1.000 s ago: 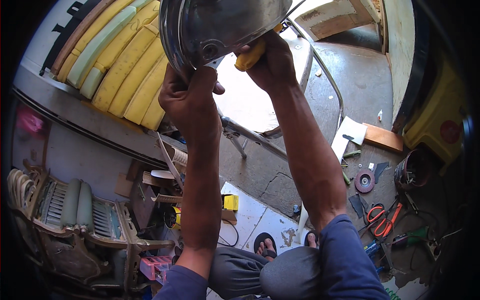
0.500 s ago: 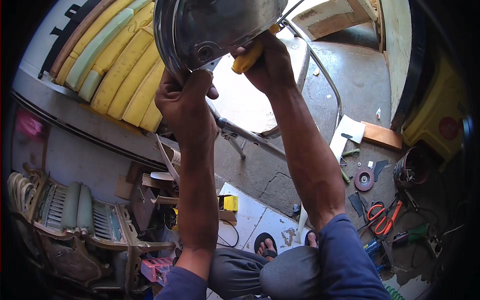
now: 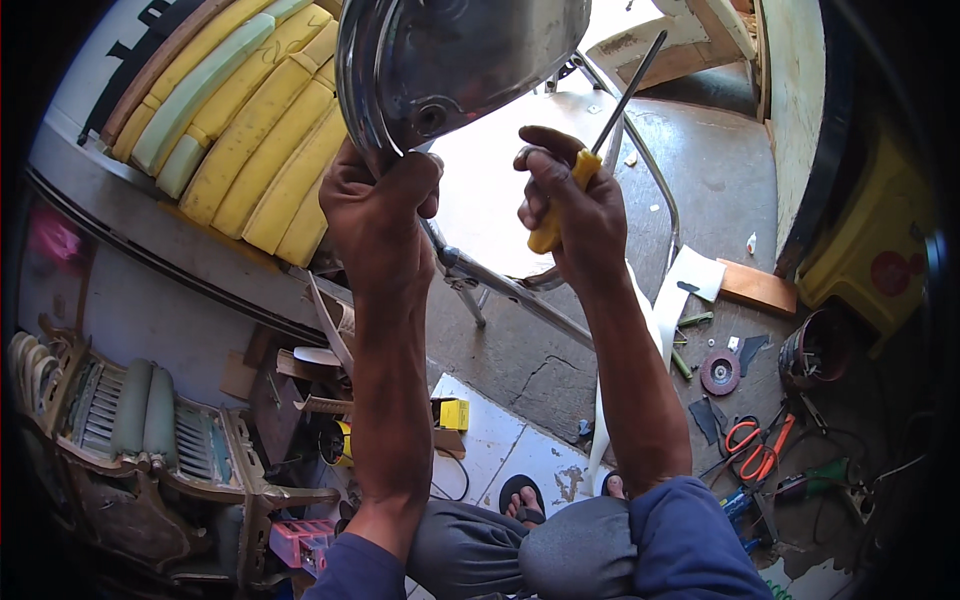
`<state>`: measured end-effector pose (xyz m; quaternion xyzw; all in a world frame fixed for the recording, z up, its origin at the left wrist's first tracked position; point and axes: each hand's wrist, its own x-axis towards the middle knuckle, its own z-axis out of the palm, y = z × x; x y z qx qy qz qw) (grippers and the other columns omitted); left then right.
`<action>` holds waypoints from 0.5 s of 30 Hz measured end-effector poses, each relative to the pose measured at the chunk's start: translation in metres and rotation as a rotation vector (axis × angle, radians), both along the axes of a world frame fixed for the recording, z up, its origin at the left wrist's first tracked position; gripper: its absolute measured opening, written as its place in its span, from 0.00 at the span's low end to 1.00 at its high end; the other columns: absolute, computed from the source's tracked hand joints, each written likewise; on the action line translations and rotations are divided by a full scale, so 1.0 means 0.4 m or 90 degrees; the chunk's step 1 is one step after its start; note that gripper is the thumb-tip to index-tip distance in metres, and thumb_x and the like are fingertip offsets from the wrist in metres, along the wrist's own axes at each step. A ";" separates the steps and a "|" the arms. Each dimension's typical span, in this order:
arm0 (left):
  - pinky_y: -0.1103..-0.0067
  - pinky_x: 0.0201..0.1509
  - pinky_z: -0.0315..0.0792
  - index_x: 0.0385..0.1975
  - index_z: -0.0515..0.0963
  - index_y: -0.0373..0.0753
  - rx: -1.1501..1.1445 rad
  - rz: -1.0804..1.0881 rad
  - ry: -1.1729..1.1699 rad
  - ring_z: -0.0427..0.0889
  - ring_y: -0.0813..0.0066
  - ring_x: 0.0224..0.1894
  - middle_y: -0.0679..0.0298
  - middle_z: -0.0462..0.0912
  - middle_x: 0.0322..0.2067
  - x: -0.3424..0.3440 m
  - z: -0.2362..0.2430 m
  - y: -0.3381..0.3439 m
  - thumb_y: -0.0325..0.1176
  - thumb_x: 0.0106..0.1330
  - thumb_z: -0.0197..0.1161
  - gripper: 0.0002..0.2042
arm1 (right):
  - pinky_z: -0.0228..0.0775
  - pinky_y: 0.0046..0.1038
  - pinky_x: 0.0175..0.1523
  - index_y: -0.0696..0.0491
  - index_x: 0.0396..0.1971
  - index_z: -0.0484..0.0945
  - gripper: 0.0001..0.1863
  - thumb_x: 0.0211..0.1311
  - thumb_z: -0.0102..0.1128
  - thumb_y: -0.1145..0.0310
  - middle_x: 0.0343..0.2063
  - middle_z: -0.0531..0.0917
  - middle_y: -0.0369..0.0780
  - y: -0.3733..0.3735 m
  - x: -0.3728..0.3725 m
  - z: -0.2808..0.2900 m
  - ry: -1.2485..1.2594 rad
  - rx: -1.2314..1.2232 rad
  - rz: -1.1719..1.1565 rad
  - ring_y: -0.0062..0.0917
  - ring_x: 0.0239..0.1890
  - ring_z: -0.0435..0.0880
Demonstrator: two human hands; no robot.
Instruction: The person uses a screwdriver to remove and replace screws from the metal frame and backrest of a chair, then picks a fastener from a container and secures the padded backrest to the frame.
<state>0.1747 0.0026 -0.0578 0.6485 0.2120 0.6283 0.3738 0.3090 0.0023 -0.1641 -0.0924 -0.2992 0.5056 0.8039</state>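
My left hand (image 3: 380,200) grips the lower left edge of a shiny curved metal piece (image 3: 460,60) at the top of the view. My right hand (image 3: 575,210) is closed round the yellow handle (image 3: 545,235) of a screwdriver, whose long steel shaft (image 3: 630,85) points up and to the right, apart from the metal piece. Below and behind the hands is a chrome tubular frame (image 3: 510,295) with a white board (image 3: 485,175).
Stacked yellow foam strips (image 3: 230,140) lie on a shelf at left, above an ornate frame (image 3: 80,420). At right lie a wood block (image 3: 755,285), grinding disc (image 3: 720,372), orange-handled tool (image 3: 775,445) and bucket (image 3: 810,350). A pink organizer box (image 3: 295,545) sits low left.
My right hand has moved down and right, away from beneath the metal piece, bringing the screwdriver shaft into view. The metal piece and my left hand have shifted slightly.
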 end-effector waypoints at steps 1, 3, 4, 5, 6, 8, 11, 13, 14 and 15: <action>0.86 0.23 0.63 0.33 0.81 0.33 -0.002 -0.005 -0.003 0.71 0.85 0.17 0.69 0.80 0.21 0.002 -0.003 0.002 0.17 0.50 0.65 0.10 | 0.70 0.19 0.28 0.61 0.54 0.80 0.16 0.70 0.63 0.70 0.35 0.83 0.38 -0.016 -0.002 0.003 -0.017 0.015 -0.012 0.12 0.24 0.76; 0.86 0.23 0.63 0.33 0.81 0.33 -0.002 -0.012 -0.010 0.70 0.86 0.17 0.69 0.79 0.21 0.004 0.002 0.001 0.17 0.50 0.65 0.10 | 0.70 0.17 0.28 0.59 0.52 0.82 0.15 0.70 0.64 0.69 0.33 0.83 0.37 -0.051 -0.006 0.037 -0.056 0.027 -0.044 0.10 0.24 0.75; 0.86 0.23 0.63 0.34 0.81 0.33 -0.008 -0.014 -0.008 0.70 0.86 0.17 0.69 0.79 0.20 0.001 0.000 0.001 0.17 0.50 0.65 0.10 | 0.70 0.17 0.27 0.58 0.52 0.83 0.14 0.70 0.64 0.70 0.32 0.83 0.36 -0.068 -0.009 0.060 -0.078 0.021 -0.065 0.09 0.25 0.75; 0.86 0.23 0.62 0.35 0.81 0.33 -0.011 -0.019 -0.007 0.70 0.86 0.17 0.70 0.79 0.20 0.000 0.000 0.005 0.18 0.50 0.66 0.11 | 0.69 0.17 0.27 0.58 0.52 0.83 0.13 0.70 0.64 0.70 0.31 0.83 0.35 -0.082 -0.009 0.087 -0.102 0.018 -0.090 0.08 0.25 0.75; 0.86 0.22 0.62 0.35 0.81 0.32 -0.013 -0.025 -0.007 0.70 0.87 0.17 0.70 0.78 0.20 0.001 0.002 0.008 0.18 0.51 0.66 0.11 | 0.73 0.18 0.33 0.58 0.51 0.84 0.13 0.70 0.64 0.72 0.32 0.85 0.34 -0.092 -0.009 0.105 -0.174 0.007 -0.144 0.10 0.30 0.80; 0.86 0.22 0.62 0.37 0.81 0.32 -0.016 -0.031 -0.008 0.70 0.87 0.17 0.71 0.78 0.20 0.006 0.005 0.005 0.18 0.51 0.66 0.11 | 0.73 0.18 0.36 0.58 0.51 0.84 0.12 0.69 0.65 0.74 0.37 0.88 0.36 -0.099 -0.016 0.139 -0.236 0.089 -0.233 0.12 0.32 0.80; 0.86 0.22 0.60 0.38 0.81 0.31 -0.029 -0.015 0.000 0.69 0.89 0.18 0.72 0.78 0.20 0.014 0.010 -0.004 0.18 0.51 0.66 0.13 | 0.71 0.16 0.34 0.58 0.50 0.83 0.12 0.69 0.65 0.76 0.36 0.89 0.36 -0.079 -0.042 0.168 -0.201 0.137 -0.296 0.11 0.31 0.79; 0.86 0.21 0.60 0.38 0.81 0.30 -0.023 -0.023 -0.014 0.68 0.89 0.18 0.72 0.78 0.21 0.015 0.009 -0.002 0.18 0.51 0.66 0.13 | 0.73 0.17 0.37 0.58 0.49 0.83 0.11 0.68 0.65 0.76 0.37 0.89 0.36 -0.075 -0.046 0.176 -0.231 0.116 -0.313 0.12 0.32 0.81; 0.87 0.21 0.59 0.39 0.81 0.30 -0.022 -0.023 -0.008 0.68 0.90 0.19 0.72 0.78 0.21 0.014 0.009 -0.004 0.17 0.51 0.65 0.13 | 0.74 0.18 0.39 0.58 0.49 0.83 0.11 0.68 0.66 0.77 0.38 0.89 0.37 -0.087 -0.035 0.177 -0.294 0.085 -0.318 0.14 0.33 0.81; 0.87 0.21 0.59 0.39 0.81 0.30 -0.026 -0.031 -0.010 0.68 0.90 0.19 0.72 0.78 0.22 0.014 0.010 -0.004 0.17 0.51 0.65 0.13 | 0.74 0.18 0.40 0.58 0.49 0.83 0.11 0.67 0.66 0.77 0.39 0.89 0.37 -0.096 -0.029 0.183 -0.357 0.053 -0.323 0.15 0.34 0.82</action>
